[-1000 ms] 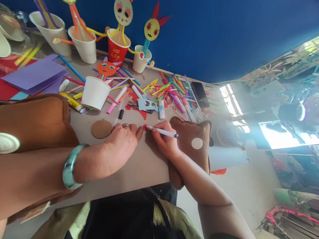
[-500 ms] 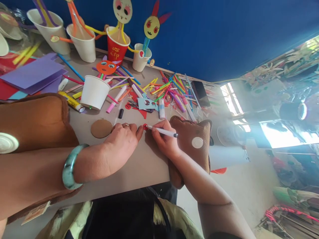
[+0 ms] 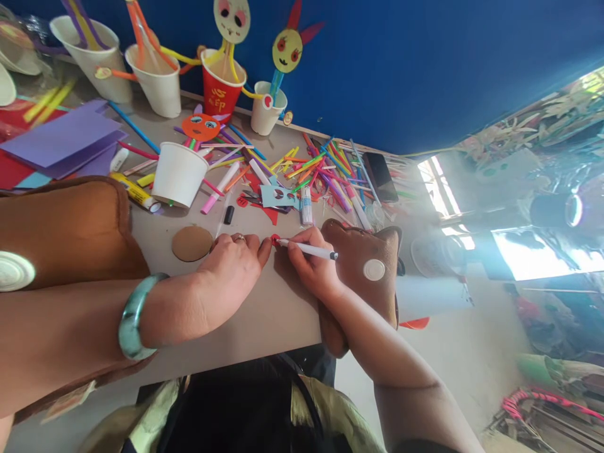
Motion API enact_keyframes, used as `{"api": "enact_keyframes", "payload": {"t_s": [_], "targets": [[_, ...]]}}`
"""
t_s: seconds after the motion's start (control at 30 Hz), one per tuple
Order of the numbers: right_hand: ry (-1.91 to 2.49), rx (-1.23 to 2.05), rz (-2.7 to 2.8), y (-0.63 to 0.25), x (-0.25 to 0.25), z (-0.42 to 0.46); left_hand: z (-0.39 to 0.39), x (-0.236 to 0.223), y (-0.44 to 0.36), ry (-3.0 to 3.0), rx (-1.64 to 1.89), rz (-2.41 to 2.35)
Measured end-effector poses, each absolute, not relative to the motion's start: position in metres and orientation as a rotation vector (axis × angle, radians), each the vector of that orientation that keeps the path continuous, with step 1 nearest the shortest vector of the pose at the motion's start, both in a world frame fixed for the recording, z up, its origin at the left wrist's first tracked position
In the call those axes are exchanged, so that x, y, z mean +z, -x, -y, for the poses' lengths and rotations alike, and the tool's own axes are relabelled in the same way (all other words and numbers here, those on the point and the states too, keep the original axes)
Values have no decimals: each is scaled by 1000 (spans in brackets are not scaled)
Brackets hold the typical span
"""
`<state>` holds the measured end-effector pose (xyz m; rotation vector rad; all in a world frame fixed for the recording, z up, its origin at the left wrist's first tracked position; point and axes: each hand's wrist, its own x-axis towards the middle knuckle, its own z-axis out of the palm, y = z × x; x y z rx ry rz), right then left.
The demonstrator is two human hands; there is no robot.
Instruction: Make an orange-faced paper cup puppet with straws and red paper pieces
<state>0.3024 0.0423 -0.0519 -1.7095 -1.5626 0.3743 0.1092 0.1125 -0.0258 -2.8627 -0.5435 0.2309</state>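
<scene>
A white marker [image 3: 311, 250] with a dark end is pinched in my right hand [image 3: 317, 265], its tip on a small red paper piece [image 3: 275, 240] on the table. My left hand [image 3: 236, 267], with a ring, presses its curled fingertips at the left edge of that piece. A brown cardboard disc [image 3: 192, 243] lies just left of my left hand. Beyond my hands are a black marker cap [image 3: 229, 215], a light blue paper scrap with cut holes [image 3: 278, 196] partly over scissors, and a small white glue tube [image 3: 306, 206].
A white paper cup [image 3: 180, 175] with an orange paper face [image 3: 201, 128] stands at centre left. More cup figures line the blue wall [image 3: 401, 69]. Coloured sticks [image 3: 325, 167], a phone [image 3: 380, 177], purple paper [image 3: 63, 141] and brown cushions [image 3: 358, 277] surround the work spot.
Almost nothing differs. Both hands stay in place, and the marker tip remains on the red paper piece.
</scene>
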Motion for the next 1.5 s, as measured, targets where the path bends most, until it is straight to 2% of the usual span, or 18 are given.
{"api": "enact_keyframes", "payload": {"t_s": [0.5,0.93,1.2,1.5], "targets": [[1707,427,1535,-302,-53,-42,-114,-36,-110,2917,212,568],[1707,298,1501,-304,-55,-43,-112,-29,-106,2911,165,575],[1711,336,1503,-302,-53,-43,-115,-40,-109,2916,197,562],[1739,384,1474,-301,-50,-43,-112,-31,-107,2855,188,526]]}}
